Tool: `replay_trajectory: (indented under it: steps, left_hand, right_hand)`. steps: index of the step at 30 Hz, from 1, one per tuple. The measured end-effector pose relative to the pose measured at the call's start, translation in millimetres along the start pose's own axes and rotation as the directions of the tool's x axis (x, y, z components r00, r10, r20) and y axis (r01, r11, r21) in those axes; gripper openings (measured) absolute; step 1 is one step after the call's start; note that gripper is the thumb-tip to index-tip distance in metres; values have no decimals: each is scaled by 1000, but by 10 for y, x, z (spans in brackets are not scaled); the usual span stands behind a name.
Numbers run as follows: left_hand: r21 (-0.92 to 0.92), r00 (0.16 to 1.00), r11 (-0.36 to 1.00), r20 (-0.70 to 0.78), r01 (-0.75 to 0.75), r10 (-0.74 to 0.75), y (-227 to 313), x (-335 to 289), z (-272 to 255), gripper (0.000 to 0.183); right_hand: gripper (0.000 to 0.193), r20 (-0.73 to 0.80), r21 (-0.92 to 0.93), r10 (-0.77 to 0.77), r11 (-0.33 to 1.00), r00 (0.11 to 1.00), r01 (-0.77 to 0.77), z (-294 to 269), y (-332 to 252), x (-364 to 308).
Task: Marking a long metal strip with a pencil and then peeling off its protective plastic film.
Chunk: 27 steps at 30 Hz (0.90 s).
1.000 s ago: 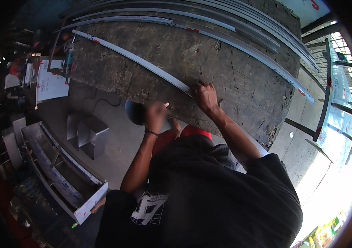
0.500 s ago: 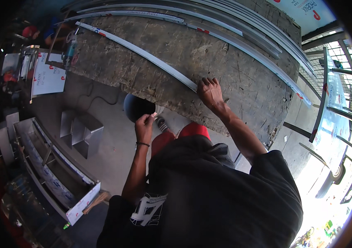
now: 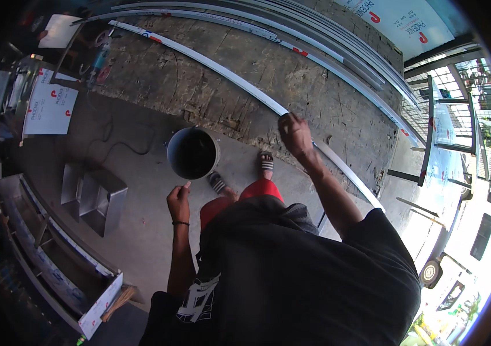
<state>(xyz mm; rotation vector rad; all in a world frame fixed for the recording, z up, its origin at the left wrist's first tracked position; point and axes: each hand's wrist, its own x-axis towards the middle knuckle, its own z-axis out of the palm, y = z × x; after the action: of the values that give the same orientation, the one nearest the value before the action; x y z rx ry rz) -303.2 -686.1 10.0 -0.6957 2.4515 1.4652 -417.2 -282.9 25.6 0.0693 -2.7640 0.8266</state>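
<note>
My right hand (image 3: 295, 137) is closed and slightly blurred over a long, narrow metal strip (image 3: 216, 68) with white film on it. The strip lies across the worn workbench (image 3: 211, 95) and runs out on both sides of this hand. What the curled fingers hold, if anything, is hidden. Lower and to the left, my left hand (image 3: 178, 202) is held in the air with its fingers pinched together. Something small and pale may be at its fingertips, too small to name. Just beyond it on the floor stands a round bucket (image 3: 218, 151) with a dark inside.
Several metal profiles (image 3: 337, 69) lie along the bench's far side. An angle grinder (image 3: 100, 60) rests at its left end. On the floor at left are a bent sheet-metal piece (image 3: 104, 199) and a long metal trough (image 3: 55, 259). A metal frame (image 3: 430, 132) stands at right.
The view has shifted, and the whole bucket now shows. My left hand has drawn back from beside the bucket toward me. The strip's right part now shows beyond my right forearm.
</note>
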Motion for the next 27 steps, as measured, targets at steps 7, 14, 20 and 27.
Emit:
replay_trajectory:
  steps: [7, 14, 20, 27]
  left_hand:
    - [-109, 1000, 994, 14, 17, -15, -405, -45, -515, 30]
    - [-176, 993, 984, -110, 29, -49, -614, -52, -914, 30]
    - [-169, 994, 985, -103, 26, -44, -729, 37, -844, 31]
    - [-149, 993, 988, -109, 33, -50, -368, 154, -571, 30]
  right_hand:
    - [18, 577, -75, 24, 997, 817, 24, 1050, -1565, -199]
    - [19, 136, -77, 62, 996, 989, -52, 484, -1170, -51]
    - [14, -135, -190, 469, 852, 873, -487, -148, 127, -80]
    - [15, 2, -193, 565, 810, 825, -554, -94, 298, -33]
